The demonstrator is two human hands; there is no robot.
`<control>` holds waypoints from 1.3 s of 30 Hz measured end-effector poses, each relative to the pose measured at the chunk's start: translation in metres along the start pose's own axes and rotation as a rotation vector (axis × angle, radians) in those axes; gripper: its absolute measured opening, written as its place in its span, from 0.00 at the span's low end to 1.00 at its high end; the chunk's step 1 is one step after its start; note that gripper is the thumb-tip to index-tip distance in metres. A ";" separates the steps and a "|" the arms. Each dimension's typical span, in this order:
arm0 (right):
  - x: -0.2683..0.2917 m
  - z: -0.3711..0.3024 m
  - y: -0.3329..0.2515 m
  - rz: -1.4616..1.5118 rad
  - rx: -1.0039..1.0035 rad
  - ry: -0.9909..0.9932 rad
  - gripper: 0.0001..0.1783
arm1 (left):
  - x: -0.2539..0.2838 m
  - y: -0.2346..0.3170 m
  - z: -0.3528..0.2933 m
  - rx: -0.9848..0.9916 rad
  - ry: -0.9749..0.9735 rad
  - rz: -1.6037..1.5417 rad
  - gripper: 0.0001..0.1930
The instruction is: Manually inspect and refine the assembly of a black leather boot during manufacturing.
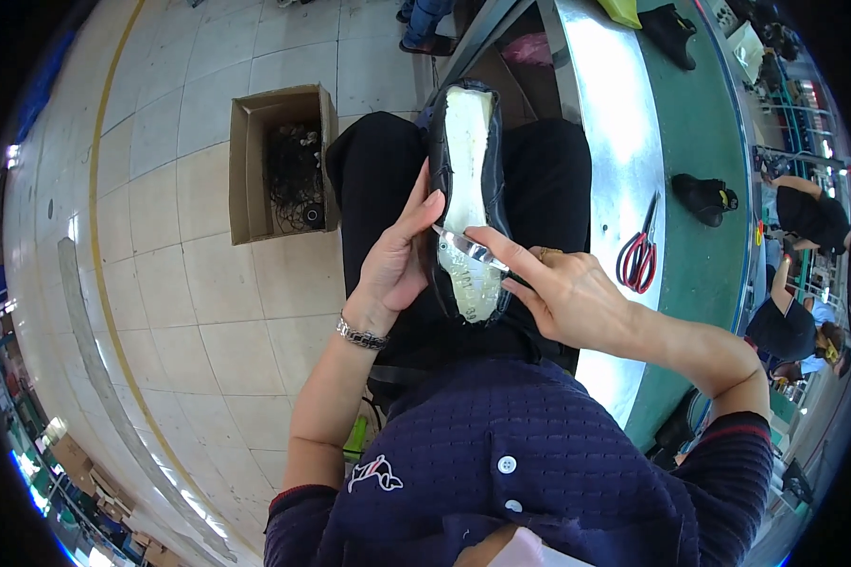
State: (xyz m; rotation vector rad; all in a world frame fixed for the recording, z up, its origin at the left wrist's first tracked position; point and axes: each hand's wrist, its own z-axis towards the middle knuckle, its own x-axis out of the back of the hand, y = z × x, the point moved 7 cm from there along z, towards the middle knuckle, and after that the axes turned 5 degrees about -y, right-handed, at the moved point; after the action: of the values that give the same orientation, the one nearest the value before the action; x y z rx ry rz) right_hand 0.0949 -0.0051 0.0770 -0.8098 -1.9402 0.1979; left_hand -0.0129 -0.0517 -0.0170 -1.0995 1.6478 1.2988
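Seen from above, on the lap over black trousers point(378, 180): a black shoe point(468, 198) turned sole-side up, its pale insole board facing the camera, toe pointing away from the body. Left hand point(397, 260) cupped against the left side of the shoe, fingers closed around its edge, thumb lying up along the rim. Right hand point(563, 293) at the right side of the heel part, index finger stretched out and pressing a shiny metal strip point(471, 249) across the pale board; other fingers curled in, touching the shoe's edge. Metal bracelet point(361, 333) on the left wrist. On the tiled floor to the left, an open cardboard box point(246, 180) with dark small parts inside. To the right, a steel-edged workbench point(615, 142) with a green belt surface; red-handled scissors point(639, 253) on the steel edge, another black shoe point(704, 197) just beyond on the green. Other people seated further right along the bench.
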 end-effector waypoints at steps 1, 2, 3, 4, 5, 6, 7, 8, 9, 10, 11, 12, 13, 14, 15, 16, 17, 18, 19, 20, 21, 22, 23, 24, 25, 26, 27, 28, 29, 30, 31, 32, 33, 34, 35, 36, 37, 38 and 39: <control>-0.001 -0.003 -0.002 0.066 0.002 0.034 0.39 | 0.000 0.000 0.000 -0.018 0.021 0.018 0.40; -0.002 -0.007 -0.005 0.132 0.005 0.067 0.39 | 0.000 0.000 0.001 -0.037 0.042 0.036 0.40; 0.002 -0.011 -0.009 0.225 0.020 0.083 0.35 | -0.003 0.000 0.000 -0.059 0.063 0.071 0.39; 0.009 -0.011 -0.011 0.223 0.022 0.083 0.35 | -0.006 -0.001 0.001 -0.061 0.062 0.071 0.39; 0.008 -0.009 -0.005 0.301 -0.071 -0.040 0.36 | -0.007 0.000 0.002 -0.084 0.074 0.109 0.40; 0.009 -0.009 0.000 0.379 -0.161 -0.164 0.37 | -0.007 0.002 0.000 -0.107 0.088 0.147 0.40; 0.022 -0.007 -0.001 0.333 -0.167 -0.236 0.38 | -0.006 0.003 0.000 -0.110 0.088 0.143 0.40; 0.040 -0.006 -0.008 0.329 -0.168 -0.241 0.38 | -0.004 0.004 -0.002 -0.107 0.093 0.206 0.38; 0.057 -0.001 -0.020 0.129 -0.112 -0.268 0.38 | 0.000 0.006 -0.005 -0.110 0.111 0.270 0.37; 0.065 0.001 -0.026 -0.068 -0.065 -0.289 0.39 | 0.001 0.005 -0.008 -0.104 0.121 0.330 0.35; 0.080 0.007 -0.035 -0.055 0.124 -0.064 0.39 | 0.004 0.003 -0.008 -0.065 0.137 0.326 0.36; 0.092 0.008 -0.042 -0.039 0.315 0.162 0.38 | 0.008 0.003 -0.009 -0.028 0.155 0.323 0.36; 0.100 0.014 -0.047 -0.046 0.378 0.308 0.38 | 0.005 0.004 -0.006 0.011 0.102 0.307 0.41; 0.096 0.020 -0.040 -0.052 0.372 0.310 0.38 | 0.002 0.005 -0.003 0.050 0.049 0.291 0.45; 0.076 0.034 -0.027 -0.188 0.274 0.174 0.37 | 0.004 0.006 -0.004 0.051 0.049 0.290 0.45; 0.056 0.044 -0.012 -0.322 0.171 0.040 0.36 | 0.005 0.007 -0.005 0.046 0.039 0.306 0.48; 0.052 0.043 -0.004 -0.270 0.194 0.083 0.36 | 0.006 0.009 -0.006 0.042 0.028 0.322 0.50; 0.061 0.043 -0.007 -0.284 0.194 0.082 0.36 | 0.007 0.012 0.000 0.031 0.020 0.319 0.50; 0.070 0.036 -0.022 -0.297 0.227 0.085 0.36 | 0.008 0.011 -0.003 0.071 0.037 0.320 0.51; 0.075 0.031 -0.035 -0.309 0.260 0.088 0.37 | 0.010 0.009 -0.006 0.112 0.053 0.320 0.52; 0.083 0.025 -0.044 -0.306 0.314 0.185 0.37 | 0.006 0.009 -0.004 0.159 0.033 0.256 0.54; 0.078 0.025 -0.043 -0.306 0.302 0.185 0.37 | 0.000 0.012 -0.004 0.168 0.025 0.254 0.54; 0.069 0.027 -0.038 -0.356 0.281 0.210 0.37 | -0.007 0.017 -0.005 0.164 0.037 0.311 0.54; 0.060 0.028 -0.032 -0.408 0.265 0.238 0.36 | -0.014 0.022 -0.006 0.156 0.051 0.373 0.55; 0.042 0.036 -0.013 -0.292 0.095 0.043 0.36 | -0.005 0.017 -0.006 0.090 0.017 0.325 0.56; 0.043 0.030 -0.008 -0.294 0.091 0.049 0.36 | 0.004 0.012 -0.008 0.091 0.010 0.329 0.56; 0.055 0.024 0.001 -0.252 0.084 0.037 0.37 | 0.006 0.012 0.000 0.060 -0.005 0.335 0.55; 0.061 0.020 0.002 -0.186 0.083 0.018 0.38 | 0.008 0.012 -0.001 0.044 0.000 0.341 0.54; 0.074 0.020 0.008 -0.151 0.015 0.009 0.38 | 0.007 0.014 -0.003 0.047 0.018 0.228 0.49; 0.085 0.019 0.009 -0.246 -0.092 -0.006 0.38 | 0.008 0.016 0.000 0.042 0.017 0.232 0.49; 0.091 0.023 0.014 -0.283 -0.118 0.022 0.38 | 0.012 0.015 0.005 0.038 0.012 0.068 0.46; 0.097 0.028 0.020 -0.320 -0.143 0.050 0.39 | 0.016 0.013 0.011 0.033 0.006 -0.094 0.44; 0.099 0.035 0.015 -0.564 -0.097 0.212 0.42 | 0.022 0.009 0.019 0.040 0.012 -0.105 0.41; 0.097 0.037 0.016 -0.568 -0.095 0.220 0.42 | 0.026 0.006 0.023 0.036 0.007 -0.100 0.41; 0.092 0.041 0.010 -0.695 -0.065 0.226 0.43 | 0.032 0.005 0.026 0.024 0.039 -0.065 0.41; 0.088 0.045 0.003 -0.816 -0.032 0.226 0.45 | 0.033 0.005 0.026 0.016 0.078 -0.034 0.40; 0.087 0.046 0.005 -0.760 -0.046 0.215 0.46 | 0.031 0.005 0.026 0.016 0.058 -0.059 0.42; 0.087 0.047 0.008 -0.758 -0.042 0.214 0.46 | 0.029 0.007 0.028 0.014 0.061 -0.059 0.42; 0.089 0.047 0.018 -0.647 -0.083 0.161 0.46 | 0.026 0.010 0.032 0.021 0.054 -0.036 0.43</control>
State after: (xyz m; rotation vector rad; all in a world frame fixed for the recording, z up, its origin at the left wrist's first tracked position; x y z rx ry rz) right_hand 0.0375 0.0723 0.1107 -0.2080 -1.9618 -0.3284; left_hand -0.0293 -0.0239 -0.0439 -1.1556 1.6699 1.2363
